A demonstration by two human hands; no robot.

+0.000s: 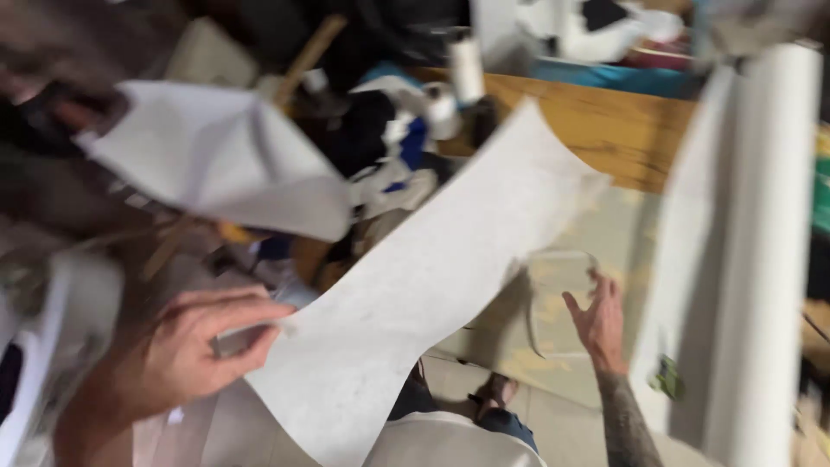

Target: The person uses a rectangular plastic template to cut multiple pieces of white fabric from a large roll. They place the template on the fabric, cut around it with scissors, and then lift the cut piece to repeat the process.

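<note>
Head view is motion-blurred, so fine detail is soft.

Left hand (194, 342) is low left, fingers curled with thumb on top — pinching the near edge of a long white sheet (432, 277). The sheet looks like thin fabric or paper; can't tell which. It runs diagonally from the left hand up toward the wooden table edge (605, 130), wider at both ends and narrower in the middle, sagging a little.

Right hand (596, 320) is right of centre, fingers spread and open, not gripping anything. Its fingertips sit at the right edge of a clear, flat rectangular plastic piece (558, 298) — touching or just short of it, blur makes that unclear. The plastic piece lies on a pale worn work surface (618, 233), just beside the sheet's right edge.

Around it:
- a big white roll (752, 259) standing along the right side, near the right hand
- a second white sheet (216, 156), crumpled, upper left, well apart from the right hand
- a white thread cone (467, 69) at the top, beside a pile of dark and blue cloth (389, 138)
- the person's feet (493, 393) on the floor below the sheet
</note>
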